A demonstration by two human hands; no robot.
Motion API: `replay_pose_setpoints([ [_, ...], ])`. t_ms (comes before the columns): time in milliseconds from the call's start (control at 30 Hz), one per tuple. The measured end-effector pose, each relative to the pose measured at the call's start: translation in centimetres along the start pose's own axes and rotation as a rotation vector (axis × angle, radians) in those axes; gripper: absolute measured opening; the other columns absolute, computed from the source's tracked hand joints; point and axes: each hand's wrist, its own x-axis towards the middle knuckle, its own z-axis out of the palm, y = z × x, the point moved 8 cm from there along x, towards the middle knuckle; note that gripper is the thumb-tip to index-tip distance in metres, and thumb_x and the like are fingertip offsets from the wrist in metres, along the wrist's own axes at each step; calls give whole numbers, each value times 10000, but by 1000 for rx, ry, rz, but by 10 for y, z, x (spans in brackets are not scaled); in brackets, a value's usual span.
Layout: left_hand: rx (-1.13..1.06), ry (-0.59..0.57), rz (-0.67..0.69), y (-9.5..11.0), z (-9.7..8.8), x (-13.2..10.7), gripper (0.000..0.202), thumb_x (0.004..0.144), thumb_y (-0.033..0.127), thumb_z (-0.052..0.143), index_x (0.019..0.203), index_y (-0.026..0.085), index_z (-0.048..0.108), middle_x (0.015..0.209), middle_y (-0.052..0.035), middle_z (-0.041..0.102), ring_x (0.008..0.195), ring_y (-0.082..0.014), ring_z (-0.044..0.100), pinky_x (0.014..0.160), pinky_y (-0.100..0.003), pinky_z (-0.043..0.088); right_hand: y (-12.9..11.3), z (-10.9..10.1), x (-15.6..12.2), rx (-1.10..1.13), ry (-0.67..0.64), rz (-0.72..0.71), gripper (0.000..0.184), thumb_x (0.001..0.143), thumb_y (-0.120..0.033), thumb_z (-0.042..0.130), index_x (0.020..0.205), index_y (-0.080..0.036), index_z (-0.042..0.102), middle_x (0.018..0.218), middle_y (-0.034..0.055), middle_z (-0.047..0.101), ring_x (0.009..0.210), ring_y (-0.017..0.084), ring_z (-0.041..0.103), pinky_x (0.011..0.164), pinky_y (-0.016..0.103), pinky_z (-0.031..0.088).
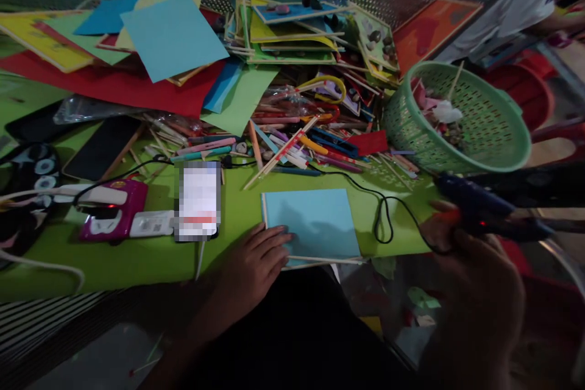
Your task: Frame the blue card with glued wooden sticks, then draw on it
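Observation:
My left hand [256, 262] lies flat with fingers stretched out on the lower left corner of a light blue card [315, 222], which rests on the green table [150, 256]. Thin wooden sticks run along the card's left and bottom edges. My right hand [470, 268] is wrapped round the grip of a dark blue glue gun [484, 210], held off the table's right end, nozzle pointing left. Its black cord [381, 213] loops across the table towards the card.
A green perforated basket [484, 116] with small bits stands at the right. A heap of sticks, pens and coloured paper sheets [173, 36] fills the back. A phone [198, 200], a magenta device [114, 210] and a power strip lie at the left.

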Motion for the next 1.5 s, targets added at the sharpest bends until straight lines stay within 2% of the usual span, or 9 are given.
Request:
replay_pose_setpoints([
  [67, -8, 16, -11, -1, -3, -3, 173, 1060, 167, 517, 1047, 211, 684, 1286, -15, 770, 1292, -191, 666, 1183, -426, 472, 9, 28, 3, 192, -117, 147, 247, 861, -466, 689, 835, -221, 665, 640, 38, 505, 566, 180, 437, 575, 416, 359],
  [133, -9, 21, -35, -3, -6, -6, 179, 1064, 180, 514, 1026, 211, 686, 1279, -20, 772, 1295, -197, 665, 1186, -432, 469, 9, 44, -1, 268, -123, 213, 212, 835, -419, 745, 909, -224, 712, 710, 62, 594, 630, 200, 519, 601, 399, 400],
  [200, -5, 16, -57, -4, -7, -9, 177, 1063, 186, 518, 1038, 212, 692, 1289, -21, 768, 1311, -197, 655, 1209, -447, 444, 4, 58, -7, 217, -171, 221, 227, 843, -420, 761, 945, -218, 752, 802, 87, 680, 712, 226, 608, 652, 387, 467],
  [367, 7, 14, -62, -3, -4, -14, 168, 1043, 167, 539, 1024, 218, 698, 1351, -7, 743, 1373, -185, 606, 1259, -458, 364, -7, 113, -19, 48, -502, 192, 388, 828, -555, 781, 984, -200, 806, 804, 82, 737, 661, 214, 644, 605, 336, 539],
  [633, 2, -18, -60, -4, 2, -19, 158, 1055, 220, 557, 1080, 222, 713, 1404, 8, 716, 1412, -174, 569, 1274, -440, 315, 4, 164, -22, -177, -619, 156, 405, 851, -572, 774, 972, -185, 783, 855, 89, 761, 681, 193, 625, 576, 295, 528],
  [900, 21, -13, -38, -5, 2, -20, 151, 1048, 237, 573, 1060, 223, 723, 1380, -4, 726, 1420, -173, 556, 1276, -424, 303, 5, 189, -19, -308, -685, 166, 505, 841, -644, 741, 992, -163, 762, 723, 49, 693, 622, 190, 614, 559, 298, 510],
  [1167, 53, -38, -29, -6, 5, -21, 121, 1011, 255, 638, 1067, 250, 744, 1354, 6, 729, 1400, -183, 559, 1259, -434, 333, 13, 187, -16, -403, -694, 111, 489, 867, -666, 701, 910, -181, 741, 697, 45, 673, 634, 208, 611, 597, 327, 506],
  [1267, 59, -38, -31, -6, 6, -22, 122, 1019, 265, 631, 1069, 256, 742, 1366, 18, 721, 1388, -183, 566, 1252, -433, 336, 8, 187, -16, -441, -684, 89, 511, 860, -694, 684, 822, -186, 719, 695, 57, 676, 629, 210, 610, 594, 329, 504],
  [1500, 35, -19, -43, -5, 3, -21, 163, 1055, 255, 559, 1074, 247, 721, 1346, 6, 733, 1378, -185, 574, 1264, -430, 312, -3, 196, -17, -404, -667, 86, 547, 832, -717, 693, 867, -173, 724, 642, 40, 660, 588, 198, 598, 536, 302, 490],
])
